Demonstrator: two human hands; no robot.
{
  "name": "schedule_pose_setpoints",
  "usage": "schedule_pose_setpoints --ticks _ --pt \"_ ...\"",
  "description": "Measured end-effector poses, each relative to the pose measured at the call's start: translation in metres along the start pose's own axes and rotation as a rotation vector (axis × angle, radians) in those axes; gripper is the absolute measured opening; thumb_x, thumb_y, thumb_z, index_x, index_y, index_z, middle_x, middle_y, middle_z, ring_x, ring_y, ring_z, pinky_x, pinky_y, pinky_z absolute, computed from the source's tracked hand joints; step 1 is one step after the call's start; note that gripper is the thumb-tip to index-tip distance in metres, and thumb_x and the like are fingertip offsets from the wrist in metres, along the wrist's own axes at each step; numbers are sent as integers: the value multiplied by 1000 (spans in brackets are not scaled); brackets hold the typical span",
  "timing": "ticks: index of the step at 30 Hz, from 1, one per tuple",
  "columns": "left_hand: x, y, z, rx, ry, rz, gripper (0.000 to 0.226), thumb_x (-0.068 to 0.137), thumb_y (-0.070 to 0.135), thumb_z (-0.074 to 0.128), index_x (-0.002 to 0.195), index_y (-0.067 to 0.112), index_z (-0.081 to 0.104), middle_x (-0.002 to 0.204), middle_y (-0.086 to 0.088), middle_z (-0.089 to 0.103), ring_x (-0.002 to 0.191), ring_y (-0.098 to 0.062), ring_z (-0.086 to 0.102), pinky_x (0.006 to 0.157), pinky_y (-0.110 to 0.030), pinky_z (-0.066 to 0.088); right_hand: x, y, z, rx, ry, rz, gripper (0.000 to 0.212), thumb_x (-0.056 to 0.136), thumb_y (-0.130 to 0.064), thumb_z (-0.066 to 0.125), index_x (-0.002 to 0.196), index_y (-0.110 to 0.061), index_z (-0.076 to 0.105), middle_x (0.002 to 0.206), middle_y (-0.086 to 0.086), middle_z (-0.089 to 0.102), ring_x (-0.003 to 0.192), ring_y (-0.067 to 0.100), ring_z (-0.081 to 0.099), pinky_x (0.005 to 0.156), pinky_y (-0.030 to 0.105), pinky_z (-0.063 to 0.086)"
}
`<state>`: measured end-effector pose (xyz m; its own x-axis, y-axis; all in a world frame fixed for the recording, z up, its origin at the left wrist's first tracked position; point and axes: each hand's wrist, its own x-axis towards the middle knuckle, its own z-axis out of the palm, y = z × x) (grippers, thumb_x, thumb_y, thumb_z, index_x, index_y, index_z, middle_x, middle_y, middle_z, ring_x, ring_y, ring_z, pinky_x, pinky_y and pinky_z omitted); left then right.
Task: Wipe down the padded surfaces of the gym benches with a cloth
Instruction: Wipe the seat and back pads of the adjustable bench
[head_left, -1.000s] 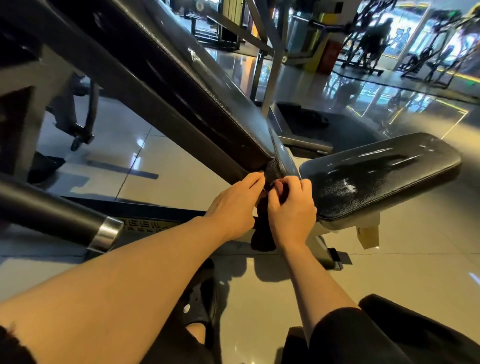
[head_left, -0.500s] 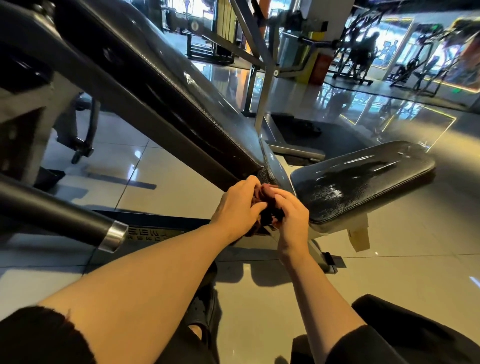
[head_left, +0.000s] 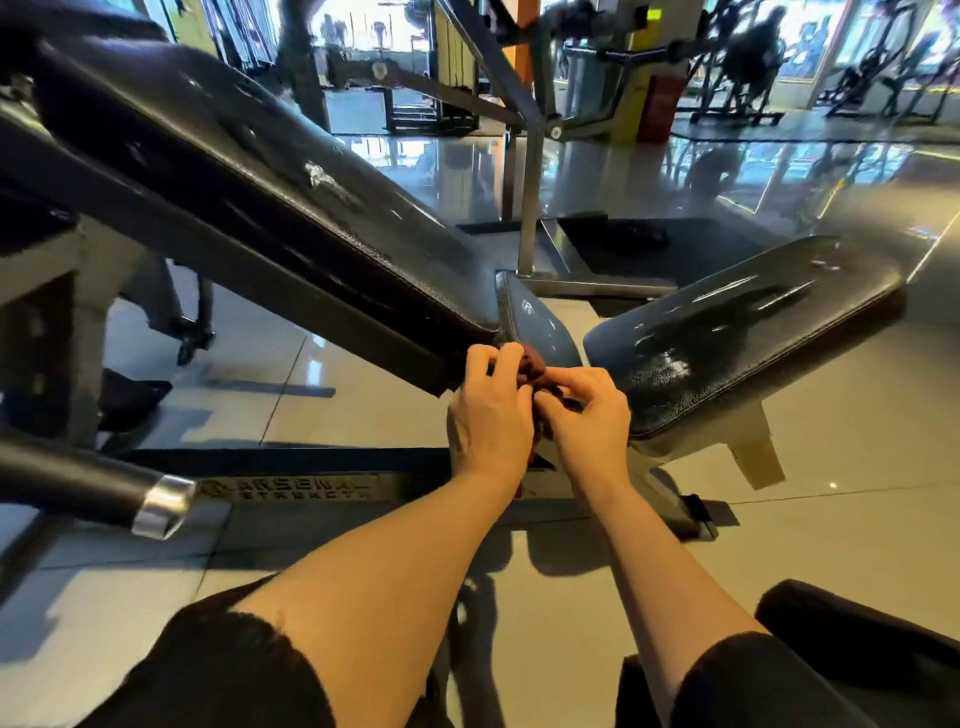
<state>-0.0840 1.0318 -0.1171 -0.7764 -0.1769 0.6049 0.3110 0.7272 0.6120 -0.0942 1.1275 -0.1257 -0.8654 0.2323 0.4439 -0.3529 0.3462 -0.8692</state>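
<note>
1. Backrest pad (head_left: 291, 208), inclined and black, fills the left; its vinyl looks firm and slick, and needs no holding, only wiping.
2. Left hand (head_left: 488, 415) curls its fingers round the cloth (head_left: 532, 366) just below the pad's lower end.
3. Cloth, dark reddish, looks soft and light; bunching it in the palm would suit.
4. Right hand (head_left: 587, 415) pinches the same cloth.
5. Seat pad (head_left: 743, 332) lies right, glossy, untouched.

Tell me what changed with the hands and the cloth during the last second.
Both hands, left and right, drew the dark cloth out of the gap below the backrest and bunched it between their fingers. The seat pad stayed untouched.
</note>
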Motion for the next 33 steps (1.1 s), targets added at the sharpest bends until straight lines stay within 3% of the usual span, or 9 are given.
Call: schedule_pose_setpoints --ticks 5,9,13,18,22,25,28,31,33 --pt "-54 6 36 -98 -67 -117 10 92 13 58 99 19 61 98 0 56 81 -20 59 67 -42 52 -4 24 -11 14 45 135 43 79 9 60 110 -19 66 107 -6 58 104 14 57 87 20 47" --pt "-41 6 39 -143 289 -233 18 86 2 63 99 13 59 105 -1 53 89 -10 54 74 -25 50 2 37 -18 -51 -30 188 49 81 11 49 120 -14 67 114 -6 60 105 6 52 89 11 36" --pt "-12 12 44 -118 428 -252 20 87 4 61 106 12 63 109 -4 55 96 -11 53 78 -14 40 4 43 -25 -94 -114 150 49 85 8 48 124 -16 65 122 -3 62 112 8 51 93 15 35" --pt "-56 14 73 -135 171 -170 15 85 4 62 97 14 65 101 -1 58 88 -16 58 75 -38 54 4 41 -33 -66 -160 118 41 91 5 48 122 -16 66 114 -2 64 105 6 53 95 20 42" --pt "-28 26 68 -153 483 -332 17 88 1 58 103 9 60 108 -6 52 95 -15 54 82 -27 50 11 45 -35 0 -192 169 40 86 -7 47 119 -17 68 120 2 66 115 19 57 103 39 43" --pt "1 28 58 -115 570 -347 17 90 5 56 106 9 61 110 -6 53 96 -14 53 81 -17 42 12 45 -38 5 -217 164 42 83 -15 47 119 -19 69 121 3 67 116 23 55 103 45 41" --pt "-14 26 67 -122 523 -364 19 86 0 57 102 9 62 105 -4 53 91 -9 52 79 -14 41 14 50 -43 -3 -258 155 39 90 -3 48 121 -18 67 124 3 65 118 19 54 105 41 39" --pt "-46 23 80 -139 369 -396 20 82 -7 59 93 9 60 101 -1 50 86 -5 47 80 -21 45 17 49 -47 -37 -300 155 40 91 -3 48 123 -20 66 127 1 63 117 11 51 101 24 36" --pt "-45 24 79 -150 443 -411 20 83 -8 57 95 7 60 104 -3 50 90 -9 50 82 -18 45 17 49 -48 -37 -303 143 40 91 -2 48 123 -19 65 128 0 62 120 12 51 101 22 35"
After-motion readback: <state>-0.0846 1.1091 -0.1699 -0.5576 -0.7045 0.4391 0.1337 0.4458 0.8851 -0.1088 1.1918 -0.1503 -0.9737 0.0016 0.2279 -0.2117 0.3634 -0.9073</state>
